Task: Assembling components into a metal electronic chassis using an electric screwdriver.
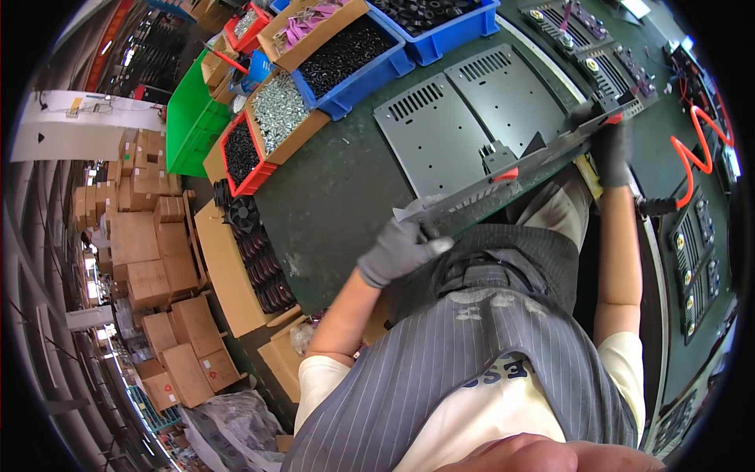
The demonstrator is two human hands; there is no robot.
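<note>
A long dark metal panel [472, 197], seen nearly edge-on, stands tilted along the near edge of the green-topped table. Its left end is in my left hand [401, 250], in a grey glove, with the fingers closed at the corner and the thumb pointing right. My right hand [613, 153], also gloved and partly blurred, grips the far right end beside a red-orange piece. Behind the held panel lie two flat grey slotted plates, a left plate [432, 141] and a right plate [511, 102]. A small black bracket [497, 157] shows just above the panel's edge.
Blue bins [354, 67] of black parts, a cardboard box of silver screws [278, 110] and a red bin [244, 156] stand at the back left. Black fans [242, 214] fill a carton at the left. A red coiled hose [696, 153] hangs at the right near a conveyor of assembled units.
</note>
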